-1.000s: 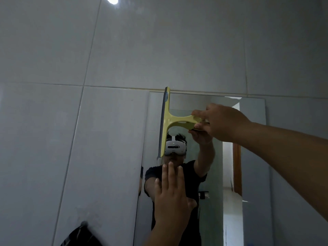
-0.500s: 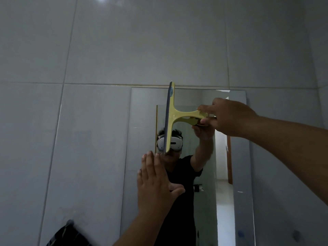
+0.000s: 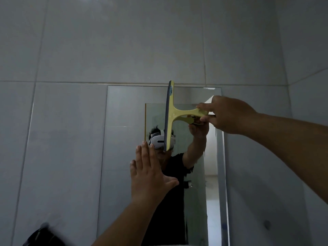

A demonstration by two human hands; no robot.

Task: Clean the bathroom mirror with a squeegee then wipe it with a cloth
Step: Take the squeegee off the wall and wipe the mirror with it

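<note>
— Where was the squeegee (image 3: 169, 115)?

— Up against the top part of the bathroom mirror (image 3: 124, 139), right of the glass's middle. It was yellow, with a dark rubber blade along its left edge. The blade stood nearly upright, its top end just past the mirror's upper edge and onto the grey wall tile (image 3: 124, 50). The handle pointed right.

— And the hand holding it?

— The right hand (image 3: 229, 114) came in from the right side, arm stretched out. It was clenched on the end of the handle, fingertips (image 3: 201, 105) over the top and the thumb beneath. More of a pinch at the handle's tip than a full fist.

— What about the other hand?

— The left hand (image 3: 149, 176) was lower and a little left of the squeegee, fully open, fingers straight and together, thumb spread to the right. It held nothing. The palm faced the mirror; whether it actually pressed on the glass, I couldn't tell.

— Anything else around?

— A dark, blurred object (image 3: 42, 235) at the lower left, against the wall. I couldn't say what it was.
</note>
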